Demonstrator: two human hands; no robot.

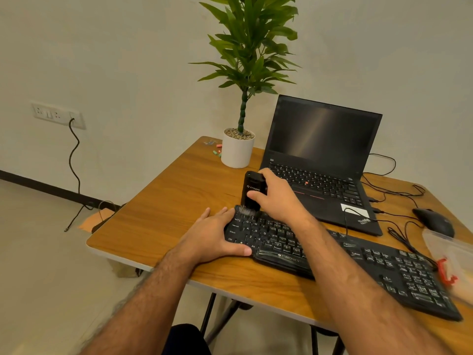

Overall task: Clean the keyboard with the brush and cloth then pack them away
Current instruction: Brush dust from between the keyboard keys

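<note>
A wooden table (158, 213) fills the middle of the frame. At its far edge stands a plant (247, 47) in a white pot (236, 152), with an open laptop (322, 160), screen dark, just to its right. A black mouse (433, 221) lies at the right edge. A wall socket (57, 114) at upper left holds a dangling cable (74, 160).

Wooden table (163, 221): keyboard (358, 262), laptop (322, 180), mouse (433, 221).
</note>
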